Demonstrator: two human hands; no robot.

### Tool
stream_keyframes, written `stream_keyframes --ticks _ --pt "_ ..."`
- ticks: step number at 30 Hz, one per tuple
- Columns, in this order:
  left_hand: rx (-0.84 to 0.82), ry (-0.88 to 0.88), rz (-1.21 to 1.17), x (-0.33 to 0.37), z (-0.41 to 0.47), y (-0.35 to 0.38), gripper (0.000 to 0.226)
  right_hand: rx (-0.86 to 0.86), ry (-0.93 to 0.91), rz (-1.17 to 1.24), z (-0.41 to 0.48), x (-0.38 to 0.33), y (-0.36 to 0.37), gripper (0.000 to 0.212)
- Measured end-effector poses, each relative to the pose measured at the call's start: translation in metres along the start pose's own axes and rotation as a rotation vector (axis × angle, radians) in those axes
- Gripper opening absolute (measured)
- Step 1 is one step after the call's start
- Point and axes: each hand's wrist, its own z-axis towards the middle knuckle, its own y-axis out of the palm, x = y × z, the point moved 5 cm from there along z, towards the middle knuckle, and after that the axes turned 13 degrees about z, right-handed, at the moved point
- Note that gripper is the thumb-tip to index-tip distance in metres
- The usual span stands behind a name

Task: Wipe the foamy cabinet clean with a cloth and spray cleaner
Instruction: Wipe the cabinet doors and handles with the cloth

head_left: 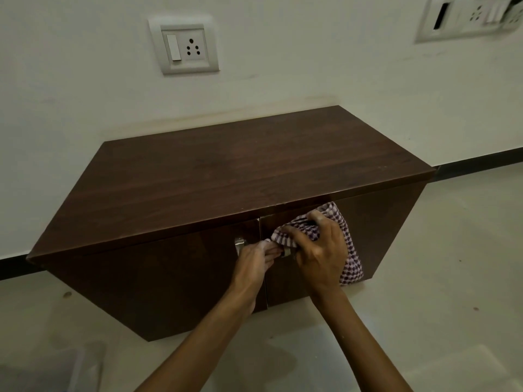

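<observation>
A low dark brown wooden cabinet [226, 171] with two front doors stands against the wall. A purple and white checked cloth [349, 250] hangs in front of the right door, near its top edge. My right hand [319, 253] grips the bunched upper part of the cloth. My left hand [256, 263] pinches the cloth's left end, right beside the metal handles [239, 244] where the two doors meet. No foam shows on the top or doors. No spray bottle is in view.
The white wall behind carries a switch and socket plate [184, 46] and a second plate [469, 18] at the upper right. A black skirting [478, 162] runs along the light tiled floor [452, 264]. A translucent container [76, 372] sits at the lower left.
</observation>
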Motion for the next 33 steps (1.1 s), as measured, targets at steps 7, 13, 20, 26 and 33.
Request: stream_keyframes --ticks 7,13,20,26,33 --pt "-0.01 0.007 0.013 -0.001 0.0 0.0 0.038 -0.007 0.008 0.006 0.0 -0.001 0.0 0.024" --pt "-0.002 0.009 0.017 0.0 -0.001 0.0 0.038 0.008 0.063 0.042 -0.004 -0.006 0.001 0.025" --pt "0.003 0.019 0.081 -0.003 -0.002 -0.006 0.04 0.148 0.638 0.406 -0.035 0.031 0.001 0.026" --pt "0.012 -0.046 0.063 -0.006 -0.003 -0.005 0.036 0.091 0.62 0.706 -0.043 0.0 0.018 0.036" --pt "0.036 -0.004 0.119 -0.007 -0.004 -0.006 0.035 0.153 0.568 0.655 -0.054 -0.003 0.028 0.029"
